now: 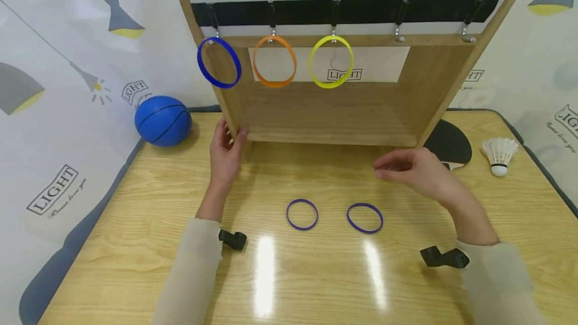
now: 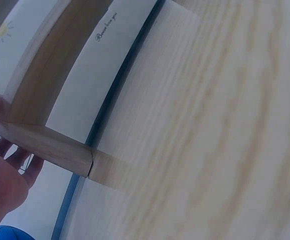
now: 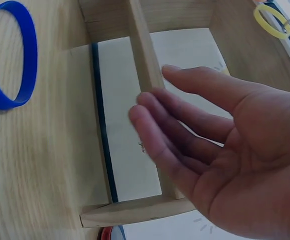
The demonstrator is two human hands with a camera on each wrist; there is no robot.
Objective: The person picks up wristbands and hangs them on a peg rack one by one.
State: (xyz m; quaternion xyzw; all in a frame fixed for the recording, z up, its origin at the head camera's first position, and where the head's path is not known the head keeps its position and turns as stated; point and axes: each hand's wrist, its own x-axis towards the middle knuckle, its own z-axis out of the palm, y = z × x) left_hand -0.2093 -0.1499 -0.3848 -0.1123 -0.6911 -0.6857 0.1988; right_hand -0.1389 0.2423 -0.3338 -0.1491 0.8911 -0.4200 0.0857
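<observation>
My left hand [image 1: 224, 157] grips the lower left side panel of a wooden shelf [image 1: 329, 114], thumb at the front and fingers behind; the left wrist view shows this grip on the panel's lower end [image 2: 60, 147]. My right hand [image 1: 417, 170] holds nothing, its fingers loosely bent before the shelf's lower right corner. On the shelf's front hooks hang a blue ring [image 1: 238, 64], an orange ring [image 1: 274, 84] and a yellow ring [image 1: 331, 85]. Two bluish-purple rings, one left [image 1: 287, 214] and one right [image 1: 365, 232], lie flat on the table between my forearms.
Two hooks at the right, one beside the other [image 1: 467, 36], carry no ring. A blue ball [image 1: 163, 121] sits left of the shelf. To its right are a black paddle [image 1: 449, 142], partly hidden, and a shuttlecock [image 1: 499, 155]. Patterned cloth [image 1: 67, 129] stands around the wooden table [image 1: 316, 275].
</observation>
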